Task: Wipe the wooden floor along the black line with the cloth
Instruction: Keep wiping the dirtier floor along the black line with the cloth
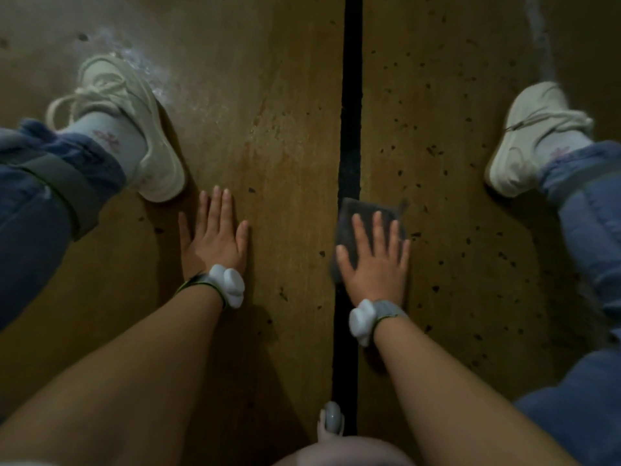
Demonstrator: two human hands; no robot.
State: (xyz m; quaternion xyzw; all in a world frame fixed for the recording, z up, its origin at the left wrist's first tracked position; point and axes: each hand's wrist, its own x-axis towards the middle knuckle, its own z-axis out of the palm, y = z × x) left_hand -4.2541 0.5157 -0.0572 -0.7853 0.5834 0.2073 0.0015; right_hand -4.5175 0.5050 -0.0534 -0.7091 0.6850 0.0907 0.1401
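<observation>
Floor (pixel 285 136): brown wood, speckled with dark spots, esp. right of the line (pixel 351 95), which runs straight up the middle of the view. Judging progress: hard to call, since light is dim and no clear wet/dry edge shows. A pale, streaky sheen on the boards upper left, near the left shoe (pixel 134 126), may be damp wipe marks or just glare. The stretch of line ahead of the cloth looks untouched, so most of the run away from the person prob. remains; the part nearer the body, under the arms, could be done, can't tell.

Legs in blue jeans crouch wide, one each side. Right shoe (pixel 524 139) sits well apart from the line, left shoe likewise, so neither blocks the path. Nothing else lies on the line ahead.

Cloth (pixel 366 213): dark grey, folded pad, its left edge lying over the line, rest on the board just right of it. Right hand (pixel 376 264) is pressed flat on top, fingers spread, pinning it by palm pressure, not clenched round it. Left hand (pixel 215 237) lies flat on bare floor left of the line, holding nothing, bracing the body.

Both wrists carry grey bands w/ white pods. A small grey-white object (pixel 331 417) hangs at bottom centre over the line; unclear what.
</observation>
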